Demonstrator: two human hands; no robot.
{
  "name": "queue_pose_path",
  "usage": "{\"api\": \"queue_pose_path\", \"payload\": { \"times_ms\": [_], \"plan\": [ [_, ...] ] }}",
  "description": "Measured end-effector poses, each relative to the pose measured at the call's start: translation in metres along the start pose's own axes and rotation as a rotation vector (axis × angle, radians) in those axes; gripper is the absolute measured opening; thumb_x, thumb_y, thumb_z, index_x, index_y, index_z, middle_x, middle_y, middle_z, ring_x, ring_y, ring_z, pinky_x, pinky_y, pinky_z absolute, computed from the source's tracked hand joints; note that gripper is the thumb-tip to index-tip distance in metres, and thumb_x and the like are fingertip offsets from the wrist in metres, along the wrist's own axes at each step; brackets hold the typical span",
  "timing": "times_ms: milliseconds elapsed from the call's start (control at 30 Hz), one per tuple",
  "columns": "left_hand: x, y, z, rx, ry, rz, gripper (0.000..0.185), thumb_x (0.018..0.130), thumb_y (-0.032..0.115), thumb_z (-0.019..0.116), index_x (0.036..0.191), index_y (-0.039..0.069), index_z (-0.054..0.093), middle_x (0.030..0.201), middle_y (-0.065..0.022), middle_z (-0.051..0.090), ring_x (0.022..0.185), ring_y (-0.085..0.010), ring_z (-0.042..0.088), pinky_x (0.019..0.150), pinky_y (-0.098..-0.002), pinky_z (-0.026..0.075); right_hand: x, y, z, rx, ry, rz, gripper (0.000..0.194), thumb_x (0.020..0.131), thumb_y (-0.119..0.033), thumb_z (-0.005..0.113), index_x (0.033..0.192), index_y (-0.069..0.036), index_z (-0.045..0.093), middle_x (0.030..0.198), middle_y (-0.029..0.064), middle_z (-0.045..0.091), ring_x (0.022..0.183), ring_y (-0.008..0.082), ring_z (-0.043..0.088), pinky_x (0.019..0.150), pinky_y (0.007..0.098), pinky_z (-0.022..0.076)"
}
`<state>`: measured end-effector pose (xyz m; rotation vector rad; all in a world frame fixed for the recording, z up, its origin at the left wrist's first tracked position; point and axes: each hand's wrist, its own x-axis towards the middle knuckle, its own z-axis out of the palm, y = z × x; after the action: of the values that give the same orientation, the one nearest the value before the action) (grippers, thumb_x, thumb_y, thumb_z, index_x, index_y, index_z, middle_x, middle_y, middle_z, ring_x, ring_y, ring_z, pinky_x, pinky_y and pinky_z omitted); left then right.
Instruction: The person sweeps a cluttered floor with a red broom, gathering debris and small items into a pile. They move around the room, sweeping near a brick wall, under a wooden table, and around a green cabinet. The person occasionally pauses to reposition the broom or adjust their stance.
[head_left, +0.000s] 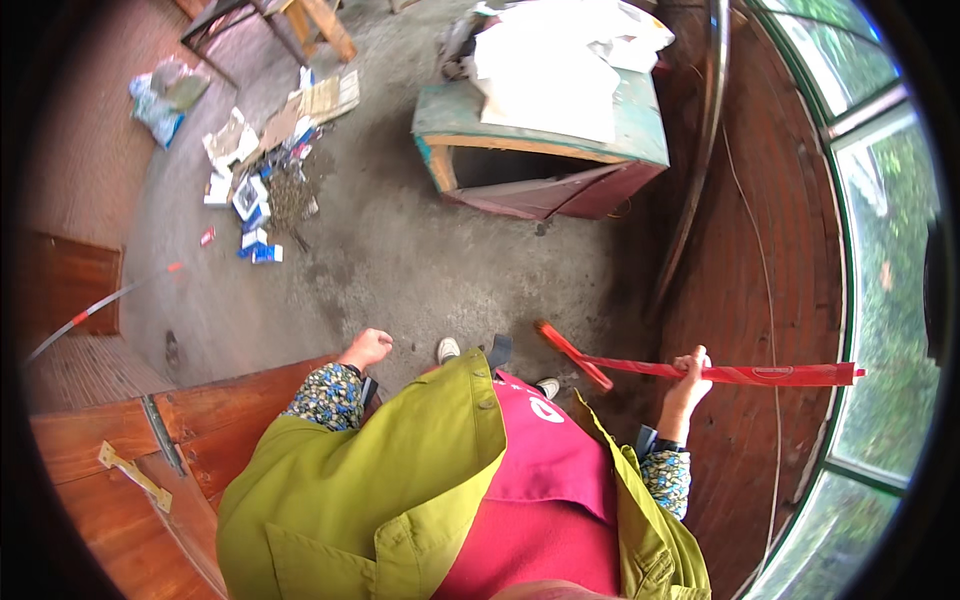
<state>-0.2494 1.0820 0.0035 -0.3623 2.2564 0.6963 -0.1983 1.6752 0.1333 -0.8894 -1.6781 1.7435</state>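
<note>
My right hand grips the red handle of a long-handled floor tool. Its narrow red crosspiece is low in front of me, to the right of my feet. The handle's other end reaches toward the window, and the handle bears writing. Whether the head is a brush or a squeegee is not clear. My left hand hangs at my left side with its fingers curled, and nothing shows in it. Below that hand is a reddish-brown wooden door panel.
Litter of cardboard and small boxes lies on the concrete floor at the front left, near plastic bags. A worn green cabinet bears white sheets. A metal pipe runs along the right wall beside windows.
</note>
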Motion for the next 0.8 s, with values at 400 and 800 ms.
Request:
{"api": "queue_pose_path", "payload": {
  "times_ms": [400,800],
  "plan": [
    [0.036,-0.191,-0.036,-0.338,0.265,-0.179,0.024,0.078,0.026,0.06,0.092,0.012,0.074,0.094,-0.0137,0.07,0.093,-0.0307,0.066,0.083,-0.0394,0.052,-0.116,-0.081,0.352,0.276,-0.809,-0.003,0.034,0.095,-0.026,0.055,0.07,-0.008,0.041,0.063,0.0022,0.041,0.059,0.0149,0.042,0.062,0.0311,0.0406],
    [0.028,-0.194,-0.019,-0.596,0.291,-0.222,0.028,0.076,0.024,0.059,0.09,0.004,0.072,0.09,-0.0207,0.069,0.083,-0.0343,0.066,0.076,-0.0406,0.052,-0.128,-0.107,0.622,0.667,-1.152,0.058,0.038,0.096,-0.026,0.057,0.07,-0.013,0.033,0.06,-0.002,0.029,0.053,0.0104,0.027,0.054,0.0268,0.0283]
  ]
}}
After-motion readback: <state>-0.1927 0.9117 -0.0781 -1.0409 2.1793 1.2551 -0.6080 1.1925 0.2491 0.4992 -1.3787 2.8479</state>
